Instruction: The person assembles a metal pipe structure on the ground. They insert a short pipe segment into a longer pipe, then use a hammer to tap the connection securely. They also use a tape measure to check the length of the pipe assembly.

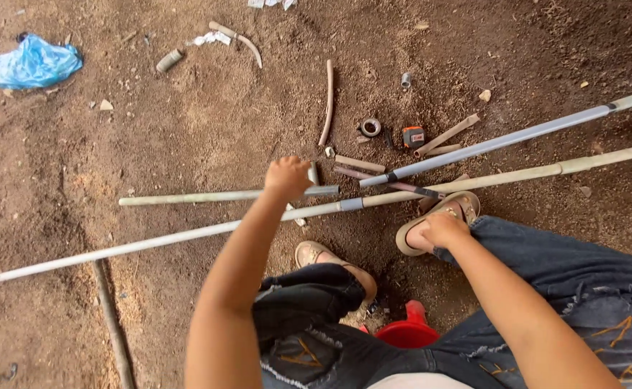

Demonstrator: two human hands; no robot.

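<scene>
dirt floor (78,166); left hand (287,178) grips pipe (208,196)

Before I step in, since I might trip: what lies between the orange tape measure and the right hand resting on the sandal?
In the head view, two long grey pipes cross the dirt between the orange tape measure and the right hand.

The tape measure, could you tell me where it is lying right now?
In the head view, the orange tape measure lies on the dirt floor upper right of centre, between the tape roll and short pipe offcuts.

light: soft, even daylight | shadows: faint | glare: none | focus: slightly soft, edges bowed
</scene>
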